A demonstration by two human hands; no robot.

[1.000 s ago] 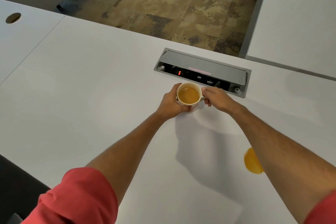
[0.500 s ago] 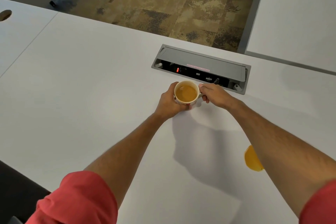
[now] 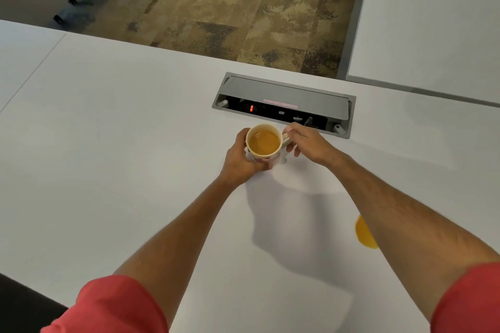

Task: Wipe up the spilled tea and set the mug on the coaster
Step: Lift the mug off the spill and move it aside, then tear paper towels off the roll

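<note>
A pale mug [image 3: 263, 141] full of amber tea is in the middle of the white table [image 3: 108, 170], just in front of the power box. My left hand [image 3: 243, 159] wraps round the mug's left side and bottom. My right hand [image 3: 305, 143] pinches the handle on the mug's right. A puddle of spilled tea [image 3: 362, 232] lies on the table at the right, partly hidden under my right forearm. No coaster or cloth shows in view.
A grey recessed power box [image 3: 284, 104] with its lid open sits in the table just behind the mug. Patterned carpet [image 3: 230, 8] lies beyond the far edge. Another white table [image 3: 433, 21] stands at the right, across a gap.
Both hands keep their hold on the mug. The mug and hands have barely shifted on the table; the view has tilted slightly.
</note>
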